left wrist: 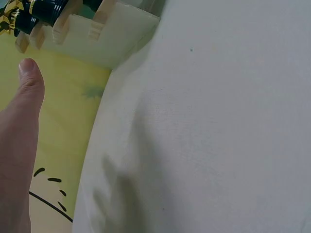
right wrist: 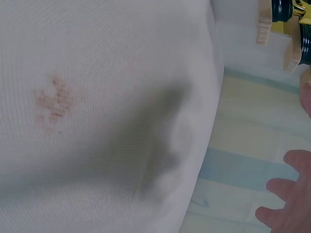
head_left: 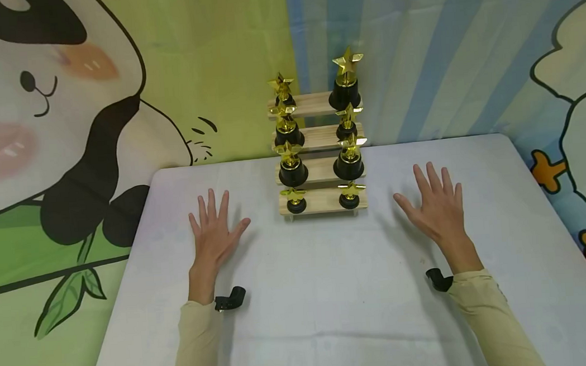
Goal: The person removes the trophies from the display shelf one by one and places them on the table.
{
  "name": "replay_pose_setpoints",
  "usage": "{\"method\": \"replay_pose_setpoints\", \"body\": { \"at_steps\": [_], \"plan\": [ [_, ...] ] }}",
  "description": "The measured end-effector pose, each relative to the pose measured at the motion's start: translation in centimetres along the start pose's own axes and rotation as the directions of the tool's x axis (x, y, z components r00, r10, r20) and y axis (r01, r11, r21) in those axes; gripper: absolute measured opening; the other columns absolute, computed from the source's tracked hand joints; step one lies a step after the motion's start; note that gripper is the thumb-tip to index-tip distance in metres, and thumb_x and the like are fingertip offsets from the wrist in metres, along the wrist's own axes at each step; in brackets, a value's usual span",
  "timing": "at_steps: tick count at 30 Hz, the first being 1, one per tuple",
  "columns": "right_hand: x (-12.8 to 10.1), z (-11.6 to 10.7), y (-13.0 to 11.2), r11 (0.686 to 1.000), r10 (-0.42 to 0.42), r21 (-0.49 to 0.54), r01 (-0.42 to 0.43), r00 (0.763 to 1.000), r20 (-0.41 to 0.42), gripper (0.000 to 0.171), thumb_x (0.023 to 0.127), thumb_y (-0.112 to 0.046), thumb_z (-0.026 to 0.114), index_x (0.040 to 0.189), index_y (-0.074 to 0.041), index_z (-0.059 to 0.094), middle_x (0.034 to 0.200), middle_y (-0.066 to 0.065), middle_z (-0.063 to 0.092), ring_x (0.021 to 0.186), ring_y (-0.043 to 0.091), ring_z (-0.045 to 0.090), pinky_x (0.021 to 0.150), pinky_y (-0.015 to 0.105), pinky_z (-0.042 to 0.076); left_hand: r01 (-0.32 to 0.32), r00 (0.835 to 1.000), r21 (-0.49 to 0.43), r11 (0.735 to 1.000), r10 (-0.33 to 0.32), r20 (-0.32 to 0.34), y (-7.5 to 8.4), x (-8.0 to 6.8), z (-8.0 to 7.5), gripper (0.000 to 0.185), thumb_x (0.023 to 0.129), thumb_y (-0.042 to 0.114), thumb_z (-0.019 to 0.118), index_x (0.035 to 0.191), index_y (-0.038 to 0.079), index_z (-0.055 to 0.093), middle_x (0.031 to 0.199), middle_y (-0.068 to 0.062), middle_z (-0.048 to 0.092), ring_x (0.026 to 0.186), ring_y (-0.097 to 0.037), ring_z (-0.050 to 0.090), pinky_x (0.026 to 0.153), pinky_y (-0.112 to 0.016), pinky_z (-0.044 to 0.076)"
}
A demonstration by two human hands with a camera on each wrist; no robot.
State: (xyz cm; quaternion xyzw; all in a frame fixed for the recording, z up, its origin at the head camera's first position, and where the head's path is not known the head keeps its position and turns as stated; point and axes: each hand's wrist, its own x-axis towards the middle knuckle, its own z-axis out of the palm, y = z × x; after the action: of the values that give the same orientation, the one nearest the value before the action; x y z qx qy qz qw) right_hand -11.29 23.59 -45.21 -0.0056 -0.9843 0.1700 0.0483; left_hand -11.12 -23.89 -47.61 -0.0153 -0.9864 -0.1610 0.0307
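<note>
- Both hands are laid flat on the white cloth-covered desk (head_left: 330, 292), one on each side of the stepped pale-wood display stand (head_left: 322, 201), so the stand sits squarely between them at the far middle of the desk.
- The left hand (head_left: 214, 232) has its fingers (head_left: 211, 205) straight and spread, thumb angled in toward the stand, gripping nothing; it is near the stand's lowest step but apart from it.
- The right hand (head_left: 438, 207) mirrors it: fingers fanned and relaxed, palm down, holding nothing, also clear of the stand.
- The gold star trophies on black round bases (head_left: 292, 166) stand upright in pairs, two to a step over four steps, the tiers rising toward the backdrop so each star shows above the one in front.
- Forearms in beige sleeves (head_left: 487, 316) run straight forward, each wrist carrying a small black mount (head_left: 229, 299).
- Behind hangs a cartoon panda backdrop (head_left: 58, 136), yellow-green on the left and blue-striped on the right.
</note>
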Motion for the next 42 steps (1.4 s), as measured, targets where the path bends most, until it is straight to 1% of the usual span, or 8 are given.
{"method": "replay_pose_setpoints", "body": {
  "at_steps": [9, 15, 18, 21, 24, 29, 35, 42],
  "plan": [
    [-0.2, -0.1, -0.4, 0.999, 0.003, 0.039, -0.003, 1.000, 0.013, 0.083, 0.093, -0.066, 0.040, 0.156, -0.016, 0.019, 0.161, 0.021, 0.016, 0.148, 0.047, 0.008, 0.112, 0.075, 0.005, -0.013, 1.000, -0.021, 1.000, 0.013, -0.015, 0.2, -0.2, 0.1, 0.088, 0.089, 0.073, 0.042, 0.157, 0.028, 0.010, 0.165, -0.007, -0.003, 0.152, -0.036, -0.007, 0.115, -0.070, -0.002],
    [-0.2, -0.2, -0.4, 0.985, -0.025, 0.175, 0.010, 0.996, 0.084, 0.081, 0.095, -0.061, 0.042, 0.156, -0.012, 0.018, 0.160, 0.024, 0.015, 0.147, 0.049, 0.008, 0.110, 0.076, 0.005, -0.044, 0.998, -0.091, 0.995, 0.040, -0.045, 0.7, 0.0, 0.0, 0.082, 0.091, 0.058, 0.054, 0.156, 0.025, 0.018, 0.165, -0.005, 0.005, 0.153, -0.033, -0.002, 0.117, -0.067, 0.001],
    [0.2, -0.1, -0.4, 0.967, -0.057, 0.255, 0.017, 0.987, 0.149, 0.084, 0.094, -0.057, 0.049, 0.156, -0.010, 0.017, 0.160, 0.025, 0.014, 0.147, 0.049, 0.007, 0.112, 0.074, 0.007, -0.069, 0.997, -0.189, 0.979, 0.061, -0.046, 0.9, 0.1, -0.1, 0.075, 0.093, 0.055, 0.053, 0.155, 0.024, 0.023, 0.165, -0.004, 0.010, 0.153, -0.031, 0.002, 0.118, -0.066, 0.007],
    [0.5, 0.1, -0.5, 0.934, -0.097, 0.358, 0.008, 0.969, 0.229, 0.085, 0.093, -0.052, 0.058, 0.155, -0.009, 0.020, 0.160, 0.023, 0.016, 0.147, 0.047, 0.012, 0.114, 0.069, 0.014, -0.118, 0.993, -0.362, 0.925, 0.098, -0.072, 1.4, 0.1, -0.2, 0.063, 0.098, 0.048, 0.050, 0.151, 0.020, 0.033, 0.162, -0.004, 0.024, 0.151, -0.029, 0.013, 0.117, -0.063, 0.016],
    [0.6, 0.5, -0.6, 0.871, -0.151, 0.491, -0.024, 0.938, 0.313, 0.082, 0.093, -0.045, 0.062, 0.154, -0.009, 0.021, 0.160, 0.020, 0.019, 0.146, 0.045, 0.019, 0.116, 0.063, 0.022, -0.164, 0.986, -0.527, 0.834, 0.118, -0.121, 2.2, 0.2, -0.5, 0.051, 0.101, 0.039, 0.048, 0.147, 0.016, 0.042, 0.155, -0.005, 0.038, 0.145, -0.027, 0.029, 0.115, -0.057, 0.027],
    [0.7, 1.1, -0.8, 0.762, -0.247, 0.644, -0.068, 0.889, 0.385, 0.077, 0.095, -0.034, 0.062, 0.154, -0.009, 0.020, 0.160, 0.019, 0.021, 0.145, 0.045, 0.024, 0.117, 0.058, 0.026, -0.202, 0.979, -0.655, 0.728, 0.123, -0.166, 3.9, 0.8, -1.0, 0.043, 0.104, 0.033, 0.044, 0.143, 0.016, 0.046, 0.148, -0.005, 0.047, 0.139, -0.024, 0.040, 0.112, -0.049, 0.037],
    [0.9, 2.4, -1.4, 0.690, -0.299, 0.719, -0.083, 0.872, 0.388, 0.080, 0.094, -0.028, 0.065, 0.155, -0.010, 0.017, 0.160, 0.018, 0.022, 0.145, 0.042, 0.027, 0.116, 0.057, 0.028, -0.262, 0.965, -0.672, 0.692, 0.185, -0.186, 6.1, 0.9, -2.0, 0.039, 0.104, 0.022, 0.044, 0.140, 0.007, 0.048, 0.144, -0.013, 0.050, 0.136, -0.028, 0.043, 0.111, -0.050, 0.037],
    [1.9, 3.4, -2.3, 0.676, -0.306, 0.732, -0.079, 0.874, 0.378, 0.078, 0.094, -0.029, 0.066, 0.154, -0.011, 0.019, 0.158, 0.017, 0.027, 0.143, 0.041, 0.032, 0.115, 0.056, 0.031, -0.312, 0.950, -0.678, 0.666, 0.223, -0.217, 6.9, 0.8, -2.2, 0.035, 0.104, 0.019, 0.045, 0.139, 0.014, 0.051, 0.141, -0.006, 0.054, 0.134, -0.022, 0.047, 0.111, -0.047, 0.038]
  ]
}}
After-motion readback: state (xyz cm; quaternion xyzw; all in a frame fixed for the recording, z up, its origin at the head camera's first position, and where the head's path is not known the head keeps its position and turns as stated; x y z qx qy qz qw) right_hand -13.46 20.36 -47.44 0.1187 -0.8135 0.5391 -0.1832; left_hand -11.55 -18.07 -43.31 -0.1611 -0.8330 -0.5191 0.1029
